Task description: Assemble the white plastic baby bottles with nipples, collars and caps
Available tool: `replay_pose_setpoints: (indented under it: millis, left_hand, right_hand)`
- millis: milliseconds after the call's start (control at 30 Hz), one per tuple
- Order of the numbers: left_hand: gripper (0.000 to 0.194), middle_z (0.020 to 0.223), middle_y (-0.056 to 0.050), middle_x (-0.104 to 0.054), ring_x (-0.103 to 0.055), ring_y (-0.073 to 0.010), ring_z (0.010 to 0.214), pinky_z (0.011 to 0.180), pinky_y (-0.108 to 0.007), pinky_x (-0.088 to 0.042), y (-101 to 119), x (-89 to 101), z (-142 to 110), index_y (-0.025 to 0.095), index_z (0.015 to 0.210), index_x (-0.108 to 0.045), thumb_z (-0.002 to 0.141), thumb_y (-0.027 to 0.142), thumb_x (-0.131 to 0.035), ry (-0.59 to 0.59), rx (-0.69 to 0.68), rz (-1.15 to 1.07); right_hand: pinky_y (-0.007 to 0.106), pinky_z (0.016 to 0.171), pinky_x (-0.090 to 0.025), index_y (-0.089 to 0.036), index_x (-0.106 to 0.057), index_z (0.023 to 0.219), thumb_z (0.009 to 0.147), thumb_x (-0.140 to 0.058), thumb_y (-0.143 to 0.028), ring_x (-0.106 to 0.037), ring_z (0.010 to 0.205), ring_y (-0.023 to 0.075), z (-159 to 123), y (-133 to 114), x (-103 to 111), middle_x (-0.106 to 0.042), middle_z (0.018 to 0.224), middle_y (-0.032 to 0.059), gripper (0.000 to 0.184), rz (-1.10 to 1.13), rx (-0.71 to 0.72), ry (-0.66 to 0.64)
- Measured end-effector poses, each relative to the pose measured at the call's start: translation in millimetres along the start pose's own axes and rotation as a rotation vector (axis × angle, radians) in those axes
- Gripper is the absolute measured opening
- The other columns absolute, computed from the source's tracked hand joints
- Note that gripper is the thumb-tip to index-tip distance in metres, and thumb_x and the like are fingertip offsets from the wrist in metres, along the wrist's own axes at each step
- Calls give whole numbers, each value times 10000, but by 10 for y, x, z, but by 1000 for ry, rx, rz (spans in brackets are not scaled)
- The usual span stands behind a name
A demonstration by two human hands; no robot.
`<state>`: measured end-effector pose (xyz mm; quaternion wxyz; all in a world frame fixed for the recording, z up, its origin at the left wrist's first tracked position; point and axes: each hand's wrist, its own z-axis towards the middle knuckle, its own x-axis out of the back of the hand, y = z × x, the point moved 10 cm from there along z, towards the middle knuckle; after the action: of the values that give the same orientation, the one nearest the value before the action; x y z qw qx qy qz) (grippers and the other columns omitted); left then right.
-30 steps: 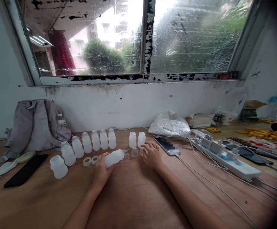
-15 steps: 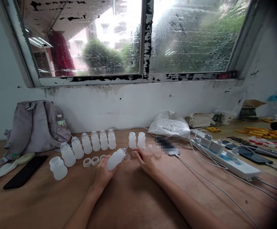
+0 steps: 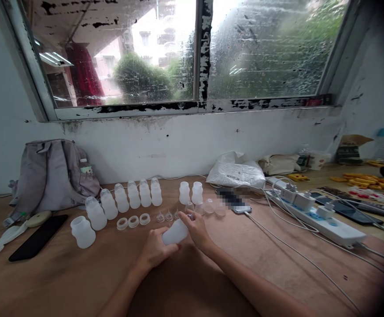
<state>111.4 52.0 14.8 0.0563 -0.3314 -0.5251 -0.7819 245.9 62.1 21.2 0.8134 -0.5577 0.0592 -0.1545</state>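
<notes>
My left hand (image 3: 157, 248) is wrapped round a frosted white baby bottle (image 3: 175, 232), tilted with its top to the right. The fingers of my right hand (image 3: 197, 230) are closed at the bottle's top, around a clear domed cap (image 3: 189, 205); they partly hide it, and I cannot tell whether it sits on the bottle. Just behind my hands stand several clear nipples (image 3: 160, 217). White collar rings (image 3: 133, 221) lie to their left. Further clear domed caps (image 3: 209, 206) are right of my right hand. Two uncapped bottles (image 3: 197, 193) stand behind.
A row of capped bottles (image 3: 134, 196) runs left, ending in an open bottle (image 3: 83, 232). Beyond are a black phone (image 3: 38, 237) and a grey backpack (image 3: 51, 171). On the right lie a charging phone (image 3: 243, 208), a plastic bag (image 3: 236, 169) and a power strip (image 3: 327, 224) with cables.
My left hand has brought the bottle right and nearer to me. My right hand has come back from the caps to the bottle's top, a clear cap now in its fingers.
</notes>
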Motion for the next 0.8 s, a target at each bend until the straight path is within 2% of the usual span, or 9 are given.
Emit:
replay_pose_setpoints:
  millis: [100,200,267,300,367,433,567,700,800]
  left_hand:
    - [192,529,21,-487,-389,-93,475,421,-198,-253,-76,-75,6,136,599,-549,565,309,-624,-89,50,-220]
    - [367,468,-7,-488,-343,-80,391,359,-195,-162,-158,-417,-115,115,642,-556,655,470,-464,-371,229,-624]
    - [495,410,-12,-468,-282,-65,314,335,-202,-117,-99,-638,-242,109,663,-552,693,535,-303,-559,334,-915]
    - [521,393,-7,-456,-253,-56,286,328,-203,-113,-52,-692,-276,113,667,-544,694,549,-262,-611,355,-1033]
    - [509,372,17,-426,-196,-35,255,321,-198,-118,-2,-690,-263,130,661,-522,678,569,-265,-613,352,-1189]
    - [490,368,32,-405,-178,-25,248,318,-189,-108,-31,-616,-203,139,658,-507,665,579,-291,-551,331,-1239]
    - [454,402,12,-434,-236,-27,268,314,-181,-83,-184,-444,-97,112,682,-527,690,525,-338,-442,271,-1138]
    - [448,495,-23,-504,-373,-49,299,290,-175,-62,-303,-375,-56,103,705,-533,720,516,-362,-396,272,-1033]
    - [564,549,-42,-538,-416,-59,290,267,-178,-67,-313,-383,-60,99,681,-536,761,592,-275,-417,304,-976]
  right_hand:
    - [204,378,-236,-182,-378,493,684,-569,-395,-323,422,77,-9,-48,-10,-354,451,-50,344,24,-15,0]
    - [203,390,-238,-173,-404,500,707,-552,-396,-322,439,74,-26,-202,-64,-348,466,-48,338,73,26,-72]
    - [197,403,-244,-169,-441,539,729,-535,-397,-335,462,74,-32,-298,-124,-360,501,-44,312,131,52,-168]
    - [193,404,-247,-170,-474,590,737,-527,-401,-344,471,74,-28,-315,-151,-376,526,-42,279,164,50,-216]
    - [187,395,-248,-187,-521,752,739,-527,-411,-351,468,75,3,-285,-165,-397,556,-46,224,201,37,-268]
    - [186,388,-246,-207,-516,861,705,-573,-408,-330,443,73,69,-206,-99,-370,522,-68,261,162,55,-229]
    - [192,385,-247,-199,-523,758,687,-603,-408,-323,424,71,169,-24,30,-372,491,-69,236,71,61,-119]
    - [188,345,-201,-200,-465,700,778,-458,-487,-278,367,56,156,27,-2,-335,482,-77,298,225,6,-141]
    - [186,343,-201,-200,-421,667,777,-454,-503,-270,363,54,113,-26,-35,-315,462,-85,324,262,11,-161]
